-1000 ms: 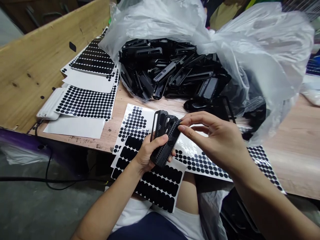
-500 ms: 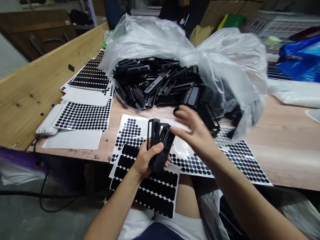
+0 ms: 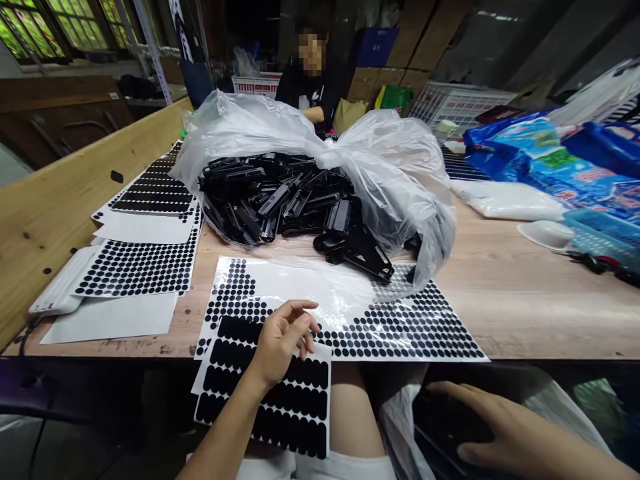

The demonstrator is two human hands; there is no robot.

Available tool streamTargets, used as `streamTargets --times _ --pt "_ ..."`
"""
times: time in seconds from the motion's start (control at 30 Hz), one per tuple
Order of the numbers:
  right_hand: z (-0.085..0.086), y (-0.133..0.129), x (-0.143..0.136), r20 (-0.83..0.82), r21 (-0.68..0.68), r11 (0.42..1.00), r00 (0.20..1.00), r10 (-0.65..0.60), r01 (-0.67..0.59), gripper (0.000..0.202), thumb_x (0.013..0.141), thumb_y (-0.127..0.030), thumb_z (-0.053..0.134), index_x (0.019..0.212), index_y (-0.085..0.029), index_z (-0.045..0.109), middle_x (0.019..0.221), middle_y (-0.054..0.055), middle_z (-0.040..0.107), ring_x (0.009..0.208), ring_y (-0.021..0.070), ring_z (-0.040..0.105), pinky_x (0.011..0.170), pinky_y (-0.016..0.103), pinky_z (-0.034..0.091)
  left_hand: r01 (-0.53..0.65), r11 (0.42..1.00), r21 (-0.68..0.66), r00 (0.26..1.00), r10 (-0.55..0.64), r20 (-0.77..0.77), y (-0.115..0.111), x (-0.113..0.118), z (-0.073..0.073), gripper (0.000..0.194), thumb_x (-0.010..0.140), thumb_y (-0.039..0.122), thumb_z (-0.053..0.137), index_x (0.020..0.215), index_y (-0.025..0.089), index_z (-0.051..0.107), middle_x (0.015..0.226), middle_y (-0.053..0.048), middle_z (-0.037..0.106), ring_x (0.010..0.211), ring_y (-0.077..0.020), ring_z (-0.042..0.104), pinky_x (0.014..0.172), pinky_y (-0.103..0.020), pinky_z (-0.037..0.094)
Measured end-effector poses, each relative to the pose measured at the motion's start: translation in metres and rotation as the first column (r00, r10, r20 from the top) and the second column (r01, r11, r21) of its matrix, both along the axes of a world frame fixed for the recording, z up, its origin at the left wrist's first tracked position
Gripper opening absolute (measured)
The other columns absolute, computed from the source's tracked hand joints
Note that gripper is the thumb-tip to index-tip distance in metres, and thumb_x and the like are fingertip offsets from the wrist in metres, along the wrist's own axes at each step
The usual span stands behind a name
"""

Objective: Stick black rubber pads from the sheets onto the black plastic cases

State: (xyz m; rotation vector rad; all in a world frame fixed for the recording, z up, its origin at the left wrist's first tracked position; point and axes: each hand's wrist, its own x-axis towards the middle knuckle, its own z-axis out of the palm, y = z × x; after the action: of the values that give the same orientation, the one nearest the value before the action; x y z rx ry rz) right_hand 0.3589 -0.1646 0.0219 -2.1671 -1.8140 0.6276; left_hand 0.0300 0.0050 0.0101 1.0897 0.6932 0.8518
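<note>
Our left hand point(image 3: 283, 343) hangs above the strip sheet point(image 3: 295, 427), its fingers half curled and loose, with nothing held between them; whether its underside touches the paper, we cannot tell. This sheet is flat and white, covered with rows of matt black shapes with scalloped edges, and it reaches out from the edge of the table point(image 3: 505, 293) over our lap. Our right hand point(image 3: 505, 423) is down at the lower right, with thumb and fingers well apart around a dark part point(image 3: 450, 417) at the lower bag point(image 3: 397, 413), which is of thin, wrinkled plastic; if the hand grips this part or only rests on it, we cannot tell, because it is too dark there. On the table lies the dot sheet point(image 3: 310, 283), glossy, with round black dots at both sides and a bare middle. Behind it the big bag point(image 3: 410, 173), cloudy and creased, opens toward us and shows a heap of black parts point(image 3: 285, 200), long and hard, some with a woven-looking surface (a few lie at its mouth, near the dots). On the left, more sheets point(image 3: 137, 270) overlap beside a smooth white box point(image 3: 57, 287) and a board point(image 3: 75, 173) of knotted wood.
</note>
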Motion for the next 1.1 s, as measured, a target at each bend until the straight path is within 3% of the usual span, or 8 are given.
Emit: streamTargets --times 0.17,0.3,0.5,0.67,0.83,0.9,1.0,1.1 --pt "0.024 0.048 -0.016 -0.181 0.035 0.999 0.983 0.031 -0.025 0.043 0.088 -0.059 0.063 0.109 -0.026 0.080 0.110 0.012 0.082 0.099 0.0353 0.079 0.088 0.048 0.064 0.236 0.744 0.625 0.878 0.112 -0.465 -0.018 0.011 -0.005 0.021 0.090 0.012 0.053 0.090 0.018 0.073 0.082 -0.008 0.071 0.074 -0.0209 0.065 0.071 -0.033 0.052" --pt "0.031 0.137 -0.046 -0.086 0.368 0.927 0.995 -0.044 0.073 0.042 0.089 -0.054 0.061 0.112 -0.022 0.074 0.116 0.014 0.078 0.107 0.0354 0.073 0.094 0.051 0.059 0.457 0.541 0.706 0.753 0.188 -0.631 -0.034 0.005 0.005 0.031 0.086 0.006 0.048 0.101 0.014 0.074 0.093 -0.013 0.073 0.088 -0.0275 0.066 0.080 -0.042 0.055" --pt "0.006 0.207 -0.057 -0.126 0.429 0.859 0.960 -0.250 0.280 0.044 0.080 -0.039 0.068 0.118 -0.017 0.070 0.127 0.022 0.070 0.119 0.0460 0.063 0.102 0.064 0.047 0.354 0.868 0.347 0.886 -0.192 -0.422 -0.018 -0.033 0.015 0.029 0.090 0.019 0.065 0.117 0.021 0.075 0.107 -0.008 0.076 0.103 -0.0235 0.069 0.098 -0.041 0.053" --pt "0.022 0.175 -0.092 -0.387 0.362 0.852 0.892 -0.234 0.380 0.055 0.089 -0.058 0.060 0.125 -0.017 0.064 0.106 0.017 0.077 0.093 0.0347 0.074 0.078 0.050 0.060 -0.051 0.997 -0.055 0.994 0.056 0.089 0.003 -0.039 0.001 0.033 0.089 0.037 0.076 0.116 0.019 0.075 0.102 -0.008 0.073 0.097 -0.0228 0.071 0.091 -0.041 0.058" --pt "0.034 0.134 -0.167 -0.968 -0.121 0.993 0.218 -0.121 0.013 0.061 0.080 -0.057 0.077 0.128 -0.020 0.063 0.092 0.009 0.078 0.077 0.0252 0.078 0.065 0.035 0.062 -0.012 0.996 -0.092 0.992 0.023 0.122 0.004 -0.035 -0.008 0.054 0.087 0.053 0.079 0.130 0.021 0.073 0.126 -0.013 0.069 0.112 -0.0267 0.068 0.099 -0.042 0.056" --pt "0.033 0.127 -0.190 -0.976 -0.201 0.971 0.116 -0.187 -0.128 0.063 0.082 -0.056 0.077 0.133 -0.022 0.062 0.088 0.007 0.078 0.071 0.0221 0.077 0.059 0.030 0.060 0.030 0.998 -0.059 0.992 -0.023 0.126 0.002 -0.036 -0.011 0.058 0.086 0.061 0.077 0.126 0.019 0.075 0.122 -0.013 0.072 0.112 -0.0255 0.069 0.103 -0.039 0.053" --pt "0.029 0.122 -0.209 -0.955 -0.256 0.956 0.190 -0.227 -0.145 0.070 0.089 -0.061 0.066 0.147 -0.025 0.052 0.088 0.006 0.078 0.057 0.0181 0.072 0.053 0.029 0.058 0.014 0.994 -0.108 0.983 0.006 0.182 -0.001 -0.039 -0.012 0.058 0.085 0.065 0.075 0.120 0.019 0.076 0.115 -0.012 0.076 0.108 -0.0250 0.071 0.100 -0.036 0.053" --pt "0.030 0.119 -0.215 -0.870 -0.141 0.987 0.486 -0.087 -0.076 0.066 0.095 -0.062 0.056 0.150 -0.026 0.049 0.110 0.010 0.077 0.066 0.0200 0.074 0.061 0.035 0.061 -0.004 0.985 -0.171 0.962 0.050 0.267 -0.003 -0.039 -0.009 0.053 0.088 0.060 0.075 0.118 0.017 0.075 0.115 -0.013 0.077 0.108 -0.0267 0.073 0.098 -0.037 0.055"
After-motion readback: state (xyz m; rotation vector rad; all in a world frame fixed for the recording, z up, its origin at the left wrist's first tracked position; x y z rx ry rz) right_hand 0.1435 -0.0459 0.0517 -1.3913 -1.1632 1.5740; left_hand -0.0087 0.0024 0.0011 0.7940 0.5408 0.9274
